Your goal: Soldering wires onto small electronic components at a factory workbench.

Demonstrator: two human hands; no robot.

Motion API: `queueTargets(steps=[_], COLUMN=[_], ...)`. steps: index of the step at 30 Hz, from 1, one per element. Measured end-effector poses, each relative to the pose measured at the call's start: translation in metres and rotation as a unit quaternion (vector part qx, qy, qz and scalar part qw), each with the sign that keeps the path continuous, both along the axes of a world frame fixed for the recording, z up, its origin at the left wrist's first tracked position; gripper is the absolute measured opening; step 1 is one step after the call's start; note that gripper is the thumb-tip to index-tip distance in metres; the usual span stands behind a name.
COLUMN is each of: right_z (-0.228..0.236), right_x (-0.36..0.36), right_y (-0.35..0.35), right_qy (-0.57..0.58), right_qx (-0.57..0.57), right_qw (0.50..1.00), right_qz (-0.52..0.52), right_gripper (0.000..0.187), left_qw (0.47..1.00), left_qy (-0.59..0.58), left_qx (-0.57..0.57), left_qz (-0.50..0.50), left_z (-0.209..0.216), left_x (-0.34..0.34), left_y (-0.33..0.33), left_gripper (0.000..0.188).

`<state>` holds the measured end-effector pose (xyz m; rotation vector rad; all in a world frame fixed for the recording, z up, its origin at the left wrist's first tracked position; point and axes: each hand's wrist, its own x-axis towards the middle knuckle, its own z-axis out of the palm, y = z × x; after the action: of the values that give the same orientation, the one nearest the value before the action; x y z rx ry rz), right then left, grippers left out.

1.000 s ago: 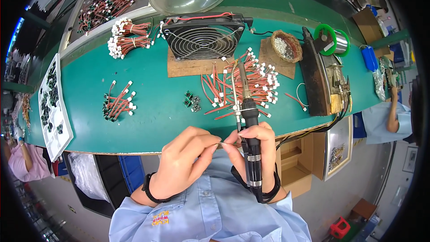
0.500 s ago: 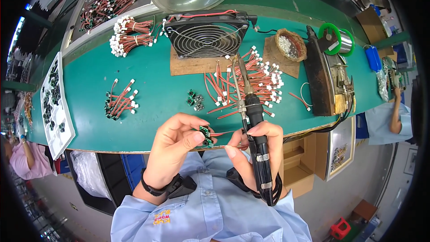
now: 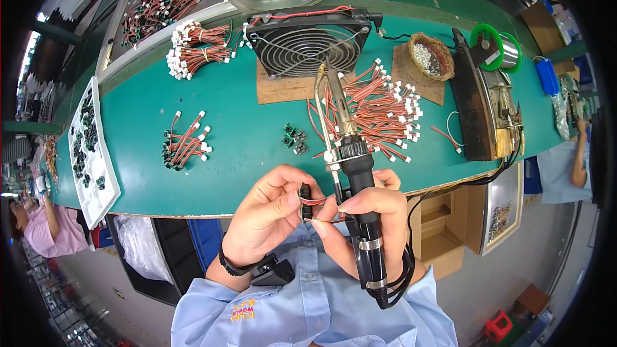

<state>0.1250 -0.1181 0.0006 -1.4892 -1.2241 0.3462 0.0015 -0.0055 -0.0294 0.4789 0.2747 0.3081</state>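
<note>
Between the thumb and fingers of my left hand (image 3: 265, 213) is a small circuit board (image 3: 305, 203), turned so its dark side edge shows. Red and dark wires (image 3: 316, 201) run from it to my right hand (image 3: 376, 209). That hand is closed around a black-handled soldering iron (image 3: 357, 166), with a thin metal tube along its side. Its tip points away from me, toward the fan, well apart from the board. Thumb and forefinger of my right hand are close to the wires; their exact grip is partly hidden. Several loose small boards (image 3: 294, 137) lie beyond my hands.
A black fan (image 3: 307, 51) stands at the back of the green table (image 3: 238, 148). Red wire cables with white connectors (image 3: 385, 112) lie right of centre, a smaller bunch (image 3: 186, 148) left. A white tray (image 3: 108, 202), a bowl (image 3: 445, 76) and a solder spool (image 3: 511, 53) flank them.
My left hand has turned the circuit board from showing its green face to nearly edge-on. The soldering iron sits slightly lower and more tilted, and the whole view has shifted a little.
</note>
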Motion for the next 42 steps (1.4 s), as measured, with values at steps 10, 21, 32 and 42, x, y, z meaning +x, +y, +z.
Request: queueTargets(steps=[10, 21, 32, 42], right_z=[-0.002, -0.002, -0.003, -0.005], right_x=[0.000, 0.004, 0.009, 0.016], right_y=[0.000, 0.001, 0.003, -0.001], right_qy=[0.003, 0.020, 0.002, 0.021], right_qx=[0.013, 0.015, 0.030, 0.049], right_qw=[1.000, 1.000, 0.999, 0.998], right_qz=[0.003, 0.011, -0.016, -0.027], right_gripper=[0.046, 0.046, 0.043, 0.043], left_qw=[1.000, 0.998, 0.982, 0.944], left_qy=[0.010, 0.018, 0.073, 0.150], left_qx=[0.020, 0.044, 0.163, 0.281], left_qz=[0.011, 0.030, 0.069, 0.088], left_z=[0.000, 0.003, 0.008, 0.024], left_x=[-0.001, 0.001, 0.000, 0.008], left_y=[-0.002, -0.004, -0.007, -0.011], left_gripper=[0.022, 0.022, 0.021, 0.020])
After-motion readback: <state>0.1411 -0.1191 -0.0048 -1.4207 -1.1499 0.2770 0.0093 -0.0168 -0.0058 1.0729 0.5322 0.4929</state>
